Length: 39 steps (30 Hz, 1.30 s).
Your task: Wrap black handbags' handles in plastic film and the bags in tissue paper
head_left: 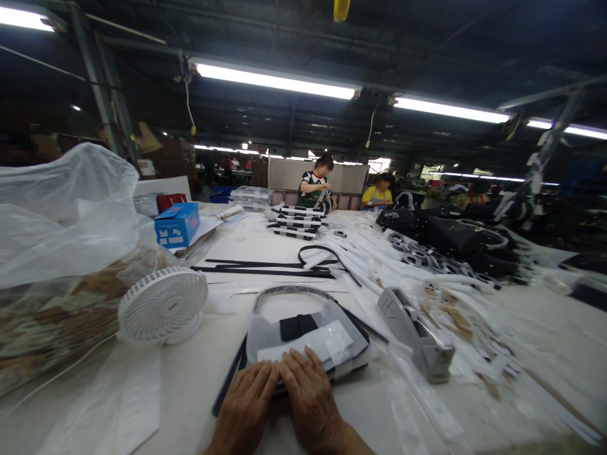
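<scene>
A grey handbag [270, 328] with dark edges lies flat on the table in front of me, its curved handle [294, 290] pointing away. A black folded piece [298, 327] rests on its upper face, and a white paper strip [327, 341] crosses it. My left hand [249, 398] is closed at the strip's near left edge, fingers side by side. Beside it, my right hand [308, 392] grips the same near edge, fingers bent over the paper. Both thumbs are mostly hidden. Clear wrapping shows at the bag's right side.
A grey tape dispenser [417, 335] stands to the right, near piled white strips and scraps. At left are a white fan [164, 304], a large plastic bag [71, 221] and a blue box [177, 224]. Black straps [265, 268] and stacked striped bags [298, 222] lie beyond; two people work at the back.
</scene>
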Tool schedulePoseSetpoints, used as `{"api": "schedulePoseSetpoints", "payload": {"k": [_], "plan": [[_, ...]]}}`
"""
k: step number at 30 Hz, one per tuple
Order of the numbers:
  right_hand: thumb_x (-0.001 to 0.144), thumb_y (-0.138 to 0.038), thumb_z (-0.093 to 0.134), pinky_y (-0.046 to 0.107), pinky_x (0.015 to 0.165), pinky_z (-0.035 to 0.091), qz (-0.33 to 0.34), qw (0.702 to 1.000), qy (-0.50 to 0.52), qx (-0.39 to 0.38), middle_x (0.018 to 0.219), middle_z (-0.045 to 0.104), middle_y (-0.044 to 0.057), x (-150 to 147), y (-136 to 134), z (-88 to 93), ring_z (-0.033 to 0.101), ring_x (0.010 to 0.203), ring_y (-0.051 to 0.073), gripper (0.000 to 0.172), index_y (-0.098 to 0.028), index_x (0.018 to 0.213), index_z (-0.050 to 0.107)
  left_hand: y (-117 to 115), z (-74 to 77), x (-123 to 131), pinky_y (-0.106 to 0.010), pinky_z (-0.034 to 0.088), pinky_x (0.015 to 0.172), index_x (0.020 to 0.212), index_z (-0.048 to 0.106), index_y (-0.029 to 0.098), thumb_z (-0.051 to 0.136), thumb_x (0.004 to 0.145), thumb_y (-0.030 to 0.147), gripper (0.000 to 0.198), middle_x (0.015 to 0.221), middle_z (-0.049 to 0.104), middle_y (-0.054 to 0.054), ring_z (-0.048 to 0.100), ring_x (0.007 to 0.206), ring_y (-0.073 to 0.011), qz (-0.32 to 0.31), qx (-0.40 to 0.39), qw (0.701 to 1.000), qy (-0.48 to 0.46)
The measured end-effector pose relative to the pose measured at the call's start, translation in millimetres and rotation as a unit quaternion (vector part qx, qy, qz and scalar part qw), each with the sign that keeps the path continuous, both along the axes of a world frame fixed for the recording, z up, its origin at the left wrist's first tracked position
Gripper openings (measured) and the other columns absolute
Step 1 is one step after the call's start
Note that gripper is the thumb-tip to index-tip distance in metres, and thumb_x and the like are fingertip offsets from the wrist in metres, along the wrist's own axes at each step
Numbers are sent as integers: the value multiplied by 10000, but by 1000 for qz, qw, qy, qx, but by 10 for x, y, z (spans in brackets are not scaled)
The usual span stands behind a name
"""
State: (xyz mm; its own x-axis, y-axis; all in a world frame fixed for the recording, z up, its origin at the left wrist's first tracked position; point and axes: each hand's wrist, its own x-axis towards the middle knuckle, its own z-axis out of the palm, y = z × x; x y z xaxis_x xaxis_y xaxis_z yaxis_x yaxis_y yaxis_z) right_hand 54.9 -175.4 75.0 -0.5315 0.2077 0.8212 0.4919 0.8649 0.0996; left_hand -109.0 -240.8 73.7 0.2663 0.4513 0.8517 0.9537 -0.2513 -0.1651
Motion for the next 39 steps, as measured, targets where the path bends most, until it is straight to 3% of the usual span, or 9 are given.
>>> {"api": "schedulePoseSetpoints", "payload": {"k": [13, 20, 30, 35, 39], "plan": [[984, -145, 324, 407, 1161, 293, 4, 1000, 11, -9, 1129, 708, 73, -13, -14, 4, 596, 1156, 188, 370, -157, 1203, 622, -18, 73, 25, -326, 431, 890, 1059, 660, 162, 251, 1015, 150, 411, 995, 721, -39, 638, 930, -175, 2, -5, 1000, 6], [974, -131, 315, 402, 1149, 325, 15, 1000, 11, 19, 1112, 714, 81, -4, 22, 5, 606, 1147, 187, 389, -159, 1231, 606, 19, -32, 0, -329, 433, 910, 1081, 659, 174, 285, 1002, 152, 383, 1005, 723, -40, 639, 955, -180, -10, 5, 1000, -11], [978, -139, 297, 356, 1183, 240, 7, 998, 11, 54, 1082, 722, 65, -12, 61, 41, 627, 1100, 169, 390, -145, 1147, 648, 40, -195, -93, -330, 428, 954, 1131, 650, 192, 315, 968, 108, 382, 1069, 718, -39, 631, 1009, -184, -8, -7, 1000, 0], [979, -140, 293, 363, 1167, 280, 5, 998, 11, 58, 1069, 724, 68, -10, 60, 52, 629, 1093, 169, 391, -155, 1138, 650, 43, -198, -100, -335, 443, 947, 1146, 642, 192, 340, 957, 115, 365, 1078, 715, -50, 636, 1019, -192, -6, -9, 1000, 16], [981, -132, 283, 354, 1192, 213, 3, 998, 20, 60, 1063, 726, 58, -21, 56, 53, 627, 1090, 163, 399, -145, 1117, 658, 33, -178, -100, -330, 443, 940, 1136, 639, 191, 338, 953, 96, 364, 1075, 719, -43, 640, 1009, -189, -1, -8, 1000, 21]]}}
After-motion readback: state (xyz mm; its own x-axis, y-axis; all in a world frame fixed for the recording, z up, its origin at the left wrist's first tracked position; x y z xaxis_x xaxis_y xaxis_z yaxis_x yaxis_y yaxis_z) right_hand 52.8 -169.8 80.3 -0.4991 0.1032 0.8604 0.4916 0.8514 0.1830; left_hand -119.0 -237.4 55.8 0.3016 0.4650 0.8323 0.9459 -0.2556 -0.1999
